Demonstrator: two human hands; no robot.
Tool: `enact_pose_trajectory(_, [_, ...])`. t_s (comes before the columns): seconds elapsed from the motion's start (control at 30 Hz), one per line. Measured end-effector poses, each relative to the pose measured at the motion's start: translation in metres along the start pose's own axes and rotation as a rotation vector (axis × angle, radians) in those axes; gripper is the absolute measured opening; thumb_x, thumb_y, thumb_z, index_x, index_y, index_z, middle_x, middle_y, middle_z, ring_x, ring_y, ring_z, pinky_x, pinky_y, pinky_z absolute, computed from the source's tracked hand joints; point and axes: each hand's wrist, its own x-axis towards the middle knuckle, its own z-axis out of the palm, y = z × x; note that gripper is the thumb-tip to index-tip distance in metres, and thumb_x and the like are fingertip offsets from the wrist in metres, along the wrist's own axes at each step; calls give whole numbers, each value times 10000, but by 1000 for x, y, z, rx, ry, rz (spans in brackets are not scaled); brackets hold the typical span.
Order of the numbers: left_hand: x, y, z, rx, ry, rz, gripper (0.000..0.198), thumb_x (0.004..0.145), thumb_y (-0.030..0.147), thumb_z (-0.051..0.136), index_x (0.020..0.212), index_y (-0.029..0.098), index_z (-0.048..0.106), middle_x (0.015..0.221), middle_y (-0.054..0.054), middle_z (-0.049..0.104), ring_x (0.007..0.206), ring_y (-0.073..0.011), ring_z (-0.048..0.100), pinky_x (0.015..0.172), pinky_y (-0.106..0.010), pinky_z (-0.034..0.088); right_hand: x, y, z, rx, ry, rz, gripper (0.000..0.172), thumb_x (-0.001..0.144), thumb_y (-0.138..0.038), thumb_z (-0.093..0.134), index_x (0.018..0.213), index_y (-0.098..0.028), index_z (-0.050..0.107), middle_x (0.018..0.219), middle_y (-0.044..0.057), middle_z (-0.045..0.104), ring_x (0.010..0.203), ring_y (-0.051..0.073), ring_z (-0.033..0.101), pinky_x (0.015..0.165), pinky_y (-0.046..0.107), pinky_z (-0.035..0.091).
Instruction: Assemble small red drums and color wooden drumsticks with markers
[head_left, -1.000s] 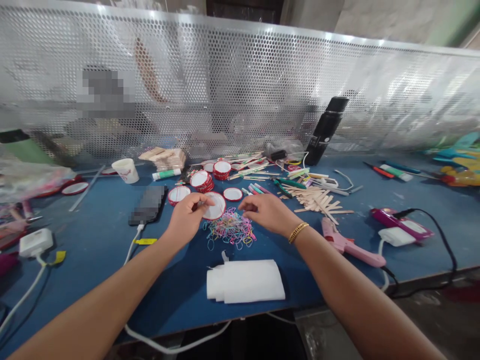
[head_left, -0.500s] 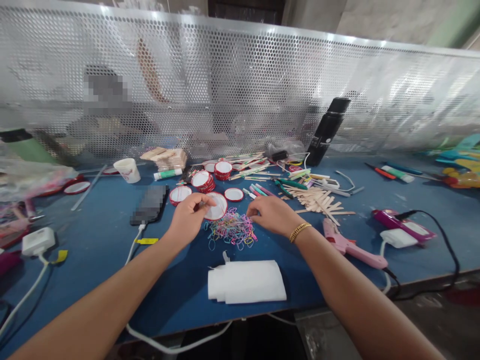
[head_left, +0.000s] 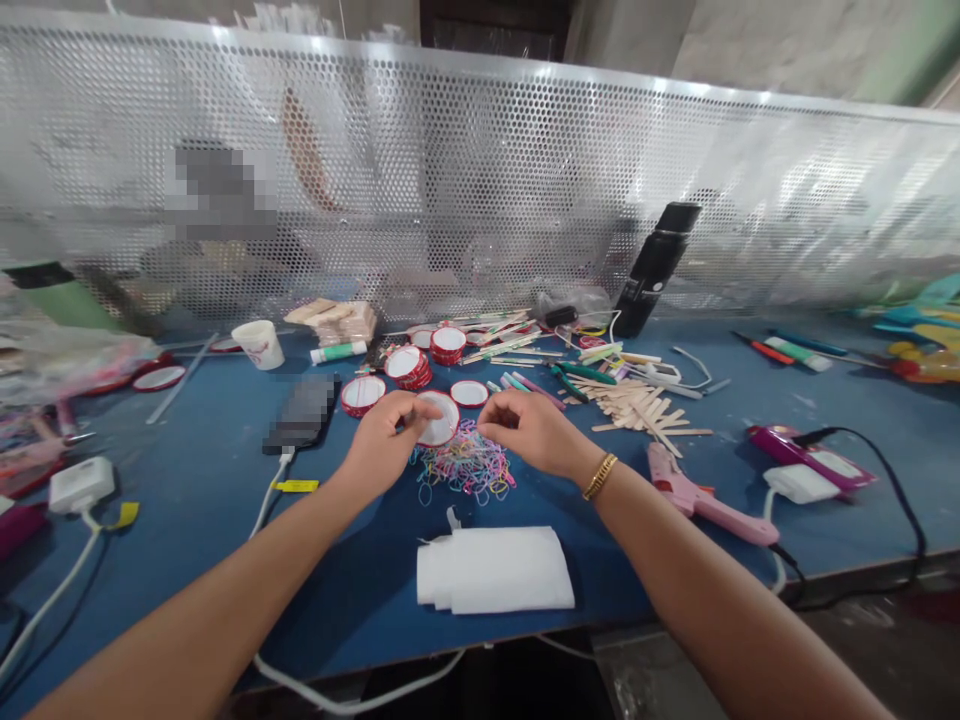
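Observation:
My left hand (head_left: 390, 442) is closed at the near left edge of a round white disc with a red rim (head_left: 442, 428), its thumb and fingertips pinching it. The disc sits tilted over a heap of small coloured rubber bands (head_left: 469, 470). To the right, my right hand (head_left: 529, 428), a gold bracelet at its wrist, has thumb and forefinger pressed together just above the heap. Whatever it pinches is too small to make out. Behind the hands lie more red-rimmed discs, one flat disc (head_left: 469, 394) and a stack (head_left: 409, 368).
Folded white cloth (head_left: 495, 570) lies near the front edge. Wooden sticks (head_left: 637, 405), a pink glue gun (head_left: 701, 497) and a black bottle (head_left: 656, 270) are on the right. A phone (head_left: 300, 415) and paper cup (head_left: 259, 345) stand left. A perforated metal screen (head_left: 480, 180) closes the back.
My right hand has risen slightly from the rubber bands and moved left, closer to the disc. My left hand keeps its pinch at the disc. The view has shifted a little.

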Motion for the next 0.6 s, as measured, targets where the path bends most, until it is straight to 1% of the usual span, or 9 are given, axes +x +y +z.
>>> enact_pose_trajectory(0.1, [-3,8,2,45,-59,37,146,824,229,628,916,214,741,997,-51,665,890,-198,619,771,-329,501,0,-2,12,117,36,16,83,831,-218,645,764,-171,629,678,-22,600,594,96,497,562,236,394])
enact_pose_trajectory(0.17, [-5,11,4,66,-89,61,147,818,295,687,932,222,744,1057,-57,653,991,-223,619,844,-353,505,0,-4,20,118,54,13,90,829,-219,651,756,-171,631,654,-31,590,568,87,478,544,230,376])
enact_pose_trajectory(0.23, [-6,11,5,89,-110,80,175,806,337,727,946,232,742,1092,-55,644,1039,-231,608,900,-372,492,-1,-7,25,96,69,6,96,832,-215,655,748,-171,637,651,-33,597,561,83,475,546,229,370])
enact_pose_trajectory(0.3, [-7,10,5,103,-127,84,168,809,345,733,937,236,738,1102,-52,635,1024,-223,607,876,-363,494,-2,-10,27,75,85,-3,92,829,-194,659,742,-171,643,661,-33,607,569,82,480,559,228,373])
enact_pose_trajectory(0.4, [-6,10,4,111,-138,90,97,851,304,679,845,221,729,1055,-47,632,930,-195,614,756,-315,490,-3,-13,29,59,90,4,74,819,-158,667,749,-172,649,661,-38,605,576,81,481,564,224,375])
enact_pose_trajectory(0.5, [-7,14,2,153,-106,97,110,856,238,637,784,205,714,986,-37,633,846,-171,609,694,-287,465,-4,-17,28,51,86,-8,85,817,-138,670,746,-174,642,677,-36,598,588,87,481,571,225,381])
enact_pose_trajectory(0.57, [-7,17,1,195,-63,86,106,842,220,630,779,203,713,948,-29,638,828,-168,602,694,-285,456,-6,-21,26,58,75,-89,94,823,-135,672,749,-179,635,737,-19,611,660,104,520,642,239,422])
enact_pose_trajectory(0.6, [-7,18,0,214,-37,79,110,837,218,626,772,202,713,930,-26,641,827,-169,599,700,-287,454,-7,-24,25,69,60,-153,97,829,-141,673,752,-183,632,786,-6,623,730,118,551,712,257,446])
